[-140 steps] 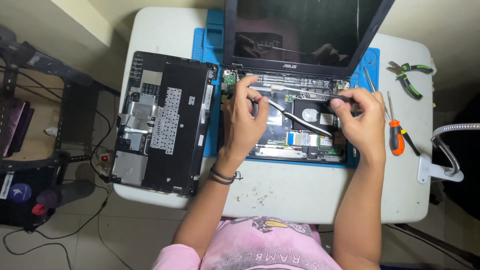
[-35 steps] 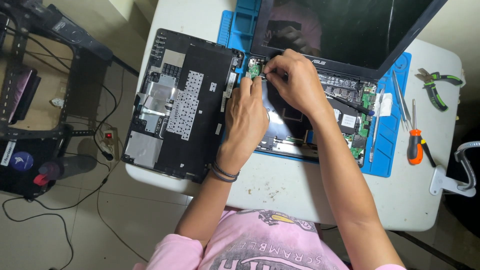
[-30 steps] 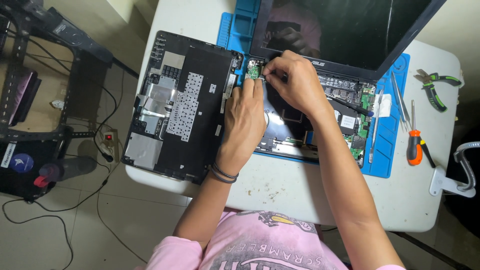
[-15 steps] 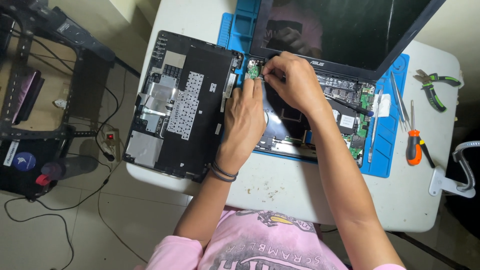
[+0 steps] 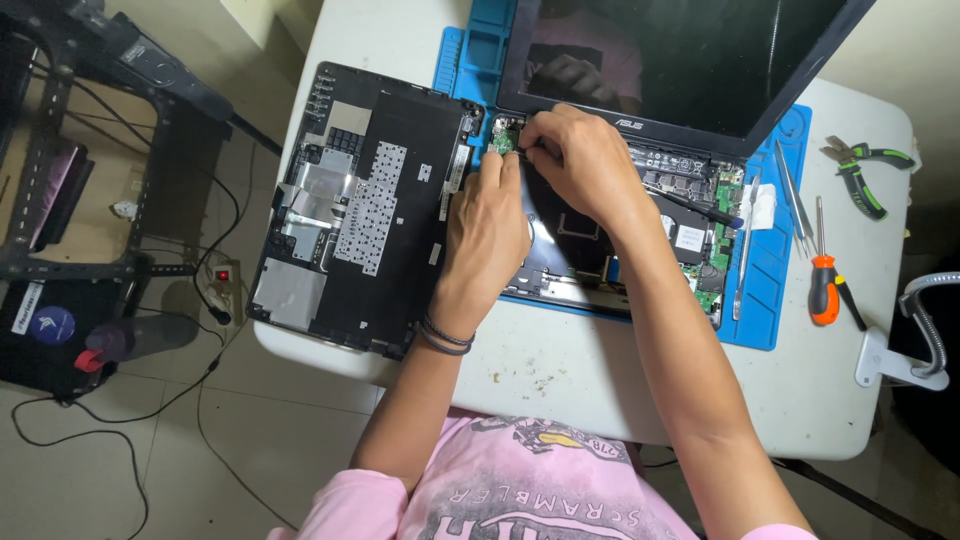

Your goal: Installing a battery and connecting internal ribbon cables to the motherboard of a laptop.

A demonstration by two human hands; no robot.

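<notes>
We see both forearms reaching up from the bottom edge and converging at the top left corner of the opened laptop base (image 5: 620,235), which lies on a blue mat (image 5: 770,300) on the white table (image 5: 560,370). The left hand (image 5: 487,235) rests palm down, fingers pointing toward a small green board (image 5: 503,138). The right hand (image 5: 580,165) curls beside it, fingertips pinched, perhaps on a thin dark tool; we cannot tell. The hands touch
</notes>
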